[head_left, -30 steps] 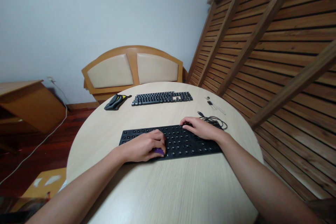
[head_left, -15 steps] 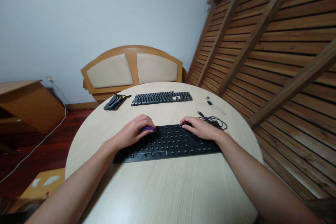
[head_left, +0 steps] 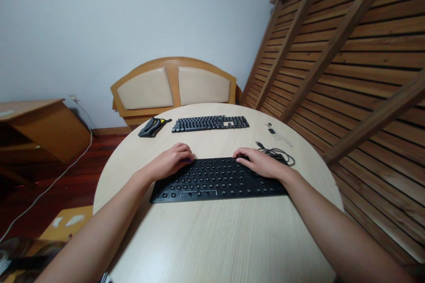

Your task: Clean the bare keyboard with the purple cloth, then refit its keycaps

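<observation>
Capless keyboard (head_left: 212,179) flat on surface (head_left: 212,239). Left hand (head_left: 171,160): grip closed on purple piece (head_left: 190,160) (mostly hidden). Right hand (head_left: 258,162) at far edge, cannot tell its grip. Step, probably: working over the keyboard; next move calls for steadiness.

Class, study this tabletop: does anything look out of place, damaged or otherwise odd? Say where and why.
Yes: the near keyboard shows bare switches where keys belong. Black keycaps sit farther back on the table, laid out in keyboard rows, with a gap towards the right. Nothing looks spilled.
</observation>
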Motion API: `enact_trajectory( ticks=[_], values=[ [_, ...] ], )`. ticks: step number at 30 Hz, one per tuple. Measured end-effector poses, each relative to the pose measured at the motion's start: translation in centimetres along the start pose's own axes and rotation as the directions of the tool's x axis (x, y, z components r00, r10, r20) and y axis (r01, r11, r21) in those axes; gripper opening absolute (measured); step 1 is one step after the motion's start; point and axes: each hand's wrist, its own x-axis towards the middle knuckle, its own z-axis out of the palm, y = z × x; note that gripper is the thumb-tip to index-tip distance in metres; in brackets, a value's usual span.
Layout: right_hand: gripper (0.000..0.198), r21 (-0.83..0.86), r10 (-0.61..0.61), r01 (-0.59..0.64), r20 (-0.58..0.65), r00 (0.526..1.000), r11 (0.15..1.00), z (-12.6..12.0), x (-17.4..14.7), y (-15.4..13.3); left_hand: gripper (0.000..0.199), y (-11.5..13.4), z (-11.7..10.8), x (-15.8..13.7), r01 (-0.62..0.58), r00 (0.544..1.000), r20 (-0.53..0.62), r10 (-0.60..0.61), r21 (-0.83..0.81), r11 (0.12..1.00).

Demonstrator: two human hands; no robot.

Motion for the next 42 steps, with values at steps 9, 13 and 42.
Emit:
enact_trajectory(
  ticks=[9, 13, 42],
  values=[
    [0.020, -0.010, 0.000, 0.000, -0.002, 1.000, 1.000, 0.0, 0.0, 0.0, 0.018, -1.2, -0.8, -0.7, 0.101, 0.995, -0.010, -0.101, 0.180, 0.978],
    [0.020, -0.010, 0.005, -0.005, 0.002, 1.000, 1.000, 0.0, 0.0, -0.1, 0.016, -1.3, -0.7, -0.8, 0.079, 0.996, 0.034, -0.084, 0.142, 0.987],
    [0.014, -0.054, -0.048, 0.039, -0.170, 0.984, 0.998, 0.5, 0.5, -2.5, 0.019, 3.0, 1.4, 1.5, 0.241, 0.817, -0.332, -0.471, -0.545, 0.803]
  ],
)
